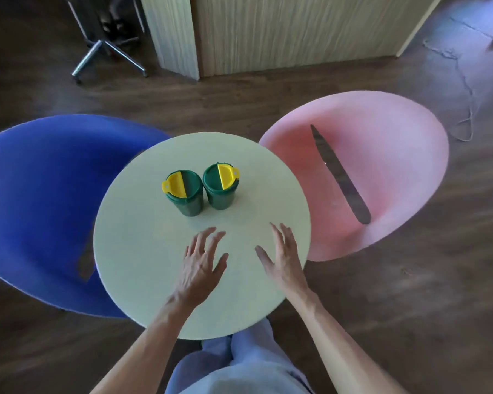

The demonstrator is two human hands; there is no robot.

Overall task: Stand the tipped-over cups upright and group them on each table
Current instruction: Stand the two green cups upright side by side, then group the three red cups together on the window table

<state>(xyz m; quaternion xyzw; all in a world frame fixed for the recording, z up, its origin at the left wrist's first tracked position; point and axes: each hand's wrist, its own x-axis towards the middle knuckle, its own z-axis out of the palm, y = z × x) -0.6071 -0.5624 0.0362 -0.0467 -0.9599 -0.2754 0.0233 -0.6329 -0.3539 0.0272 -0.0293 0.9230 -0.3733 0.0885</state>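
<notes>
Two dark green cups with green-and-yellow lids stand upright side by side near the middle of a round pale green table. The left cup has its yellow tab to the left, the right cup has its tab to the right. They almost touch. My left hand hovers over the table's near half, fingers spread, holding nothing. My right hand is beside it to the right, also spread and empty. Both hands are a short way in front of the cups, apart from them.
A blue tub chair sits against the table's left side and a pink one against its right. Behind stands a light wood counter, with a swivel chair base at the far left. A cable trails on the dark wood floor at right.
</notes>
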